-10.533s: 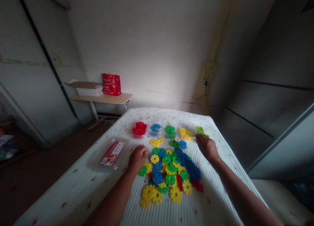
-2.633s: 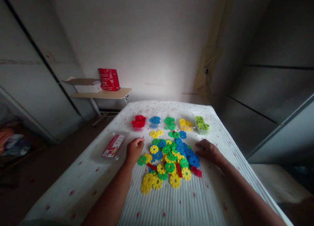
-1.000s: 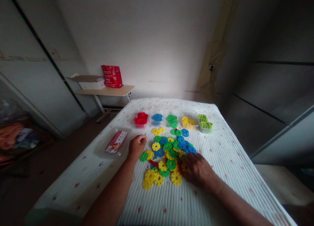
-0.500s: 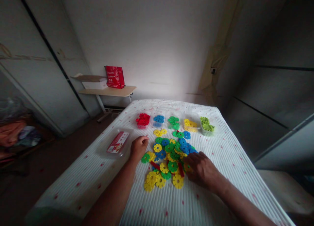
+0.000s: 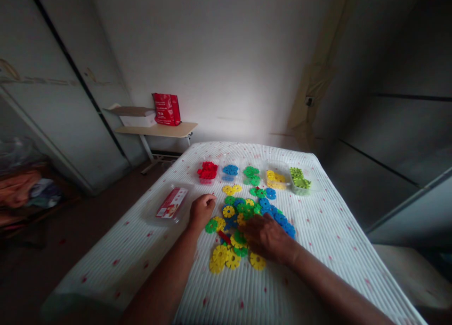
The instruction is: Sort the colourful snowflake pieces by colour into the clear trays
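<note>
A heap of flat plastic snowflake discs (image 5: 243,221) in yellow, green, blue and red lies on the white striped cloth (image 5: 318,231). My left hand (image 5: 201,210) rests as a loose fist at the heap's left edge, beside a green disc (image 5: 211,226). My right hand (image 5: 264,235) lies palm down on the middle of the heap, fingers curled over the discs; what they pinch is hidden. Behind the heap stands a row of clear tubs: red (image 5: 207,170), blue (image 5: 230,170), green (image 5: 250,173), yellow (image 5: 275,178) and lime (image 5: 300,179).
A clear lid with a red label (image 5: 171,202) lies left of the heap. Beyond the cloth-covered surface a small side table (image 5: 158,129) carries a red bag (image 5: 166,109) and a box. Grey panels stand to the left and right.
My right hand has slid left from the heap's right edge onto its middle, and several blue discs at the right are uncovered. My left hand has stayed put.
</note>
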{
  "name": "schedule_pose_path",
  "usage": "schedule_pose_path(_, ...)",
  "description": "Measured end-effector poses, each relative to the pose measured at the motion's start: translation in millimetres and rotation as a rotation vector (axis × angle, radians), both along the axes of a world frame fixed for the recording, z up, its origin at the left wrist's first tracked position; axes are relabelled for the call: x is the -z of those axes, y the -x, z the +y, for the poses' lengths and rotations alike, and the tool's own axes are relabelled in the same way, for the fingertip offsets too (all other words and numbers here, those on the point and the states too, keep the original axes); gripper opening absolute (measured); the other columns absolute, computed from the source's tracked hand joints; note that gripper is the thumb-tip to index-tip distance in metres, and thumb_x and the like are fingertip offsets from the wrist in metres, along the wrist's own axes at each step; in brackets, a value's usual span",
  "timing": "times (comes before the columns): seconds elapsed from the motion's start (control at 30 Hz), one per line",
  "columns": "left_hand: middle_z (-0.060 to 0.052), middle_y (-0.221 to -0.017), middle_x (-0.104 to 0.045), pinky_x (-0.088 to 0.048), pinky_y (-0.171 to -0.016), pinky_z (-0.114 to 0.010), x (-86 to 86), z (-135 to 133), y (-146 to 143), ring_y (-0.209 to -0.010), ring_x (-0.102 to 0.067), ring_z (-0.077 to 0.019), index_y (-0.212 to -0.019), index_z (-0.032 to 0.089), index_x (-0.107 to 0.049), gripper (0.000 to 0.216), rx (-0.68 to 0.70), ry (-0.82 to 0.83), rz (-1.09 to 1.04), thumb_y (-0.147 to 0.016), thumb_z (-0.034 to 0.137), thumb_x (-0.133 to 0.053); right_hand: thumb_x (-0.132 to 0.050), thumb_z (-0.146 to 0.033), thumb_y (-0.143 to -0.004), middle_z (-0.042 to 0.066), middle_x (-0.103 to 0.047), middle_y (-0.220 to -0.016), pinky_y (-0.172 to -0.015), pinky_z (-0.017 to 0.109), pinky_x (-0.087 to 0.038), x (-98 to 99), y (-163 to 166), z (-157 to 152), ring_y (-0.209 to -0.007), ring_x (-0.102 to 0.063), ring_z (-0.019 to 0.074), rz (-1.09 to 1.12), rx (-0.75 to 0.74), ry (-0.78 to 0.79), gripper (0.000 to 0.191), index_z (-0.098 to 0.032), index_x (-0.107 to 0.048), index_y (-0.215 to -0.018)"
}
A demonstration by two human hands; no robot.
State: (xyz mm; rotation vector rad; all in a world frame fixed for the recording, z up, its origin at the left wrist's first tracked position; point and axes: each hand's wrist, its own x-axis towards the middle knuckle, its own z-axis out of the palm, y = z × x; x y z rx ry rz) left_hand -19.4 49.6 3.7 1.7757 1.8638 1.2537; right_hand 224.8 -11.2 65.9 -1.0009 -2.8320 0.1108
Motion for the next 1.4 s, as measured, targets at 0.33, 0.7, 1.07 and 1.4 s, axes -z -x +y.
schedule_pose_path(0.33, -0.003, -0.080, -0.070, -0.047, -0.072, -0.025, -0.3, -0.5, 0.0, -0.074, -0.062, -0.0143, -0.081, 0.018, -0.067, 0.022, 0.009, -0.007, 0.010, -0.073, 0.016, -0.047, -0.054, -0.027, -0.080, 0.009, -0.063, -0.097, -0.077, 0.032, -0.044, -8.7, -38.6, 0.0, -0.090, -0.056, 0.0198, 0.231, 0.123, -0.008, 0.030, -0.018, -0.058, -0.108)
schedule_pose_path(0.7, -0.002, -0.080, -0.070, -0.047, -0.070, -0.023, 1.2, 0.4, 0.4, -0.074, -0.063, -0.0141, -0.080, 0.018, -0.067, 0.021, 0.001, -0.015, 0.042, -0.073, 0.017, -0.048, -0.057, -0.026, -0.073, 0.005, -0.063, -0.085, -0.074, 0.030, -0.043, -7.1, -18.4, -25.0, -0.081, -0.056, 0.0185, 0.089, 0.100, 0.108, 0.020, -0.020, -0.061, -0.092)
schedule_pose_path(1.07, -0.003, -0.080, -0.070, -0.048, -0.071, -0.024, 1.1, 0.4, 0.4, -0.075, -0.064, -0.0153, -0.079, 0.018, -0.068, 0.021, 0.000, -0.028, 0.041, -0.073, 0.017, -0.048, -0.052, -0.017, -0.071, 0.009, -0.063, -0.093, -0.077, 0.030, -0.044, 11.6, -5.0, -39.8, -0.089, -0.056, 0.0208, -0.080, 0.093, 0.063, 0.020, -0.017, -0.062, -0.089)
schedule_pose_path(1.4, -0.003, -0.081, -0.070, -0.047, -0.072, -0.024, -1.4, -0.2, 0.1, -0.075, -0.063, -0.0154, -0.082, 0.018, -0.067, 0.021, 0.015, 0.031, 0.054, -0.074, 0.021, -0.048, -0.056, -0.030, -0.073, 0.008, -0.061, -0.090, -0.075, 0.031, -0.037, -18.2, -29.5, -11.2, -0.085, -0.052, 0.0200, -0.060, 0.147, -0.059, 0.021, -0.018, -0.061, -0.090)
